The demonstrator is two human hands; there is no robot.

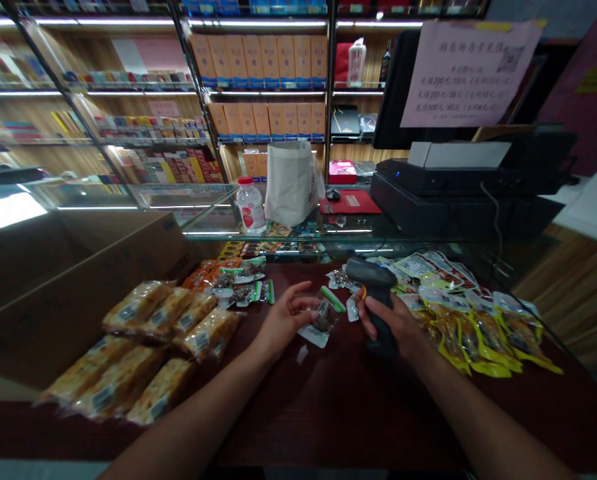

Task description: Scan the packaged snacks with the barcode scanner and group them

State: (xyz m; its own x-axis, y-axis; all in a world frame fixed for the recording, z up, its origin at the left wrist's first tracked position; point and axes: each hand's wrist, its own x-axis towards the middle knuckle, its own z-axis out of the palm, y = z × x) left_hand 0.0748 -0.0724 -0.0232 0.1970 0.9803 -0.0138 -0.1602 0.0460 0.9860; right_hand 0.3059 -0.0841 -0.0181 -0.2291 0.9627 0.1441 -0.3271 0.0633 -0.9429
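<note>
My right hand (396, 323) is wrapped round the grip of a dark barcode scanner (371, 273), held over the dark red counter with its head turned left. My left hand (286, 317) has its fingers bent round the left side of a small clear snack packet (324, 320) with a green top strip. The packet is tilted, just left of the scanner. Similar small packets (246, 292) lie behind my left hand. Another little packet (352, 307) lies by the scanner, partly hidden by my right hand.
Several wrapped pastry blocks (153, 367) lie at the left beside a large cardboard box (78, 280). Yellow-edged packets (471, 333) cover the right side. Behind stand a bottle (250, 207), a white bag (289, 183) and a cash register (428, 193).
</note>
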